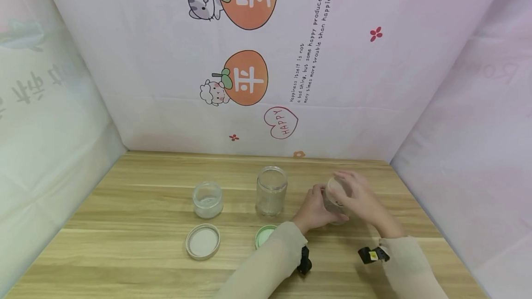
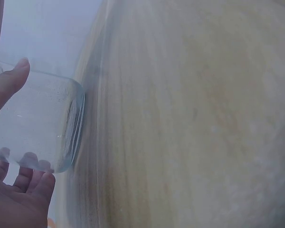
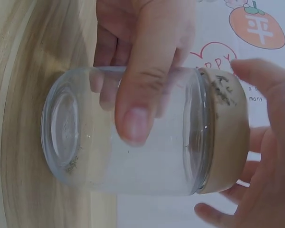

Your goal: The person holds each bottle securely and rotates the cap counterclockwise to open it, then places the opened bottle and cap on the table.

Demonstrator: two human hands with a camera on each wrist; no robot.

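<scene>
A clear glass jar [image 3: 166,166] with a beige lid [image 3: 228,133] on its mouth is at the right of the table. My left hand [image 1: 317,209] grips the jar's body, thumb on one side and fingers on the other, as the left wrist view also shows. Around the lid curl the thumb and fingers of my right hand [image 1: 361,197]. Dark marks show on the lid's side. In the left wrist view the base of the glass jar [image 2: 42,118] is close to the tabletop; whether it touches is unclear.
Left of my hands stand a tall open glass jar [image 1: 271,193] and a short open jar [image 1: 208,200]. In front of them lie a green lid [image 1: 264,236], partly covered by my left sleeve, and a whitish lid [image 1: 202,242]. Printed cloth [image 1: 341,119] walls surround the wooden table [image 1: 145,188].
</scene>
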